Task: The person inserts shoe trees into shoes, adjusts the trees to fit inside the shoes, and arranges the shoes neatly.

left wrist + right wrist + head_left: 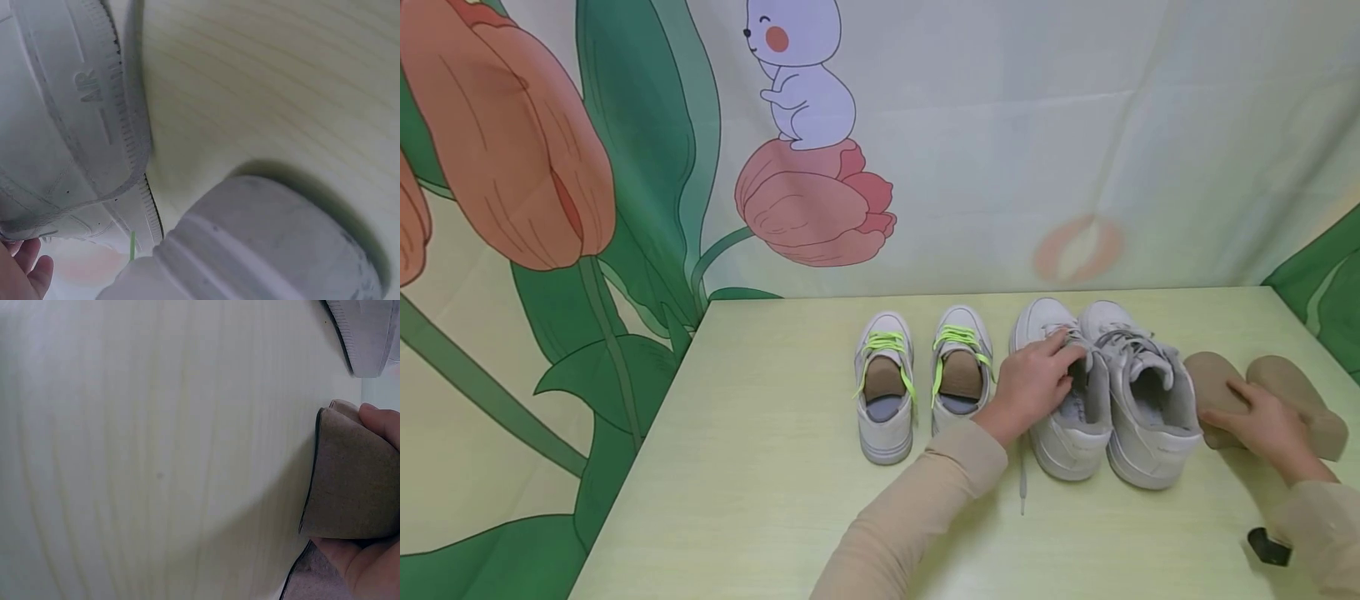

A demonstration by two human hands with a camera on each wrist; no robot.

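Note:
My left hand [1033, 375] is at the laces and tongue of the left large white sneaker [1071, 446], its fingers curled over the opening's front edge. A loose grey lace [81, 203] hangs down that sneaker's side. The other large white sneaker [1153, 450] stands right beside it, toe to the back. On the right, my right hand [1270, 421] grips the left one of two brown shoe-shaped pieces [1208, 375], thumb and fingers on either side of it. In the right wrist view this brown piece [353, 478] shows a dark lower edge. Its twin [1292, 387] lies alongside.
Two smaller white sneakers with green laces, one left [886, 437] and one right [958, 321], stand left of the large pair, with brown inside. A small black object [1268, 546] is by the right sleeve. The pale table [737, 467] meets a printed cloth [962, 192] at the back.

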